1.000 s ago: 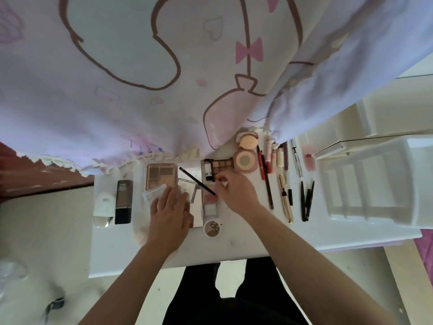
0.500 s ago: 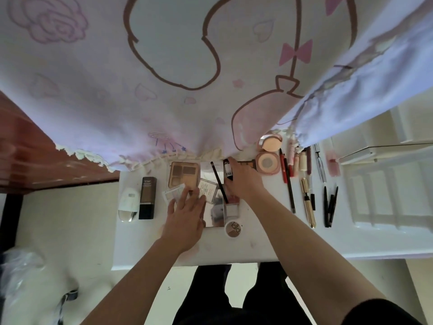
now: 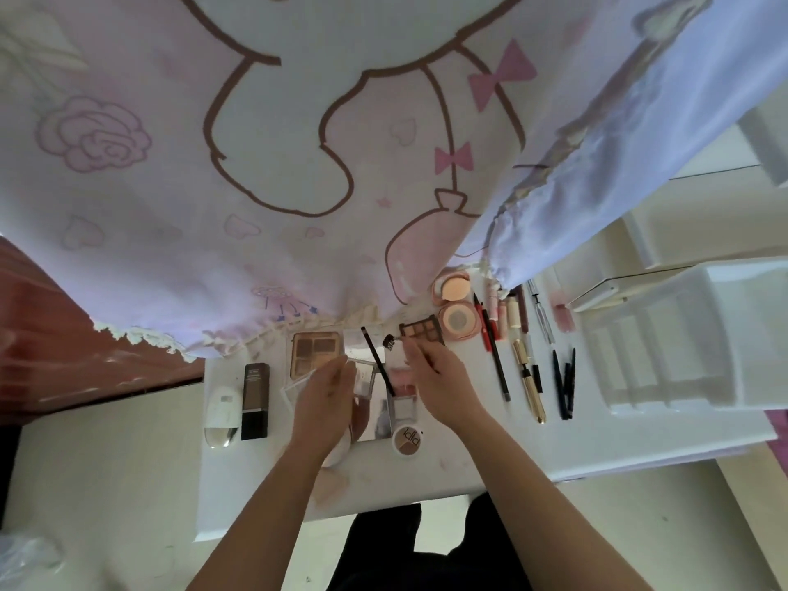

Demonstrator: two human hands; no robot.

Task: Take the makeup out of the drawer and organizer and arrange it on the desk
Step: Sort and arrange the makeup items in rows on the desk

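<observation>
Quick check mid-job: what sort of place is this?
Probably a bedroom or dorm vanity corner: a small white desk spread with makeup like the eyeshadow palette, a cartoon-print curtain hanging behind it, and a white organizer alongside.

Brown eyeshadow palette point(image 3: 317, 353) open; small multi-shade palette point(image 3: 422, 331) to its right; two round pink compacts point(image 3: 457, 321) beyond; black pencil point(image 3: 377, 362) diagonal across clear cases point(image 3: 364, 373); black-headed applicator point(image 3: 390, 341) pinched in right hand point(image 3: 439, 381); black foundation bottle point(image 3: 255, 400) far left; gold mascara tube point(image 3: 528, 383), black liners point(image 3: 565, 383) rowed at right.

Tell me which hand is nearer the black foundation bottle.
Left. The left hand hovers just right of the black foundation bottle, by the clear cases; the right hand, pinching a small brush, is farther right.
</observation>
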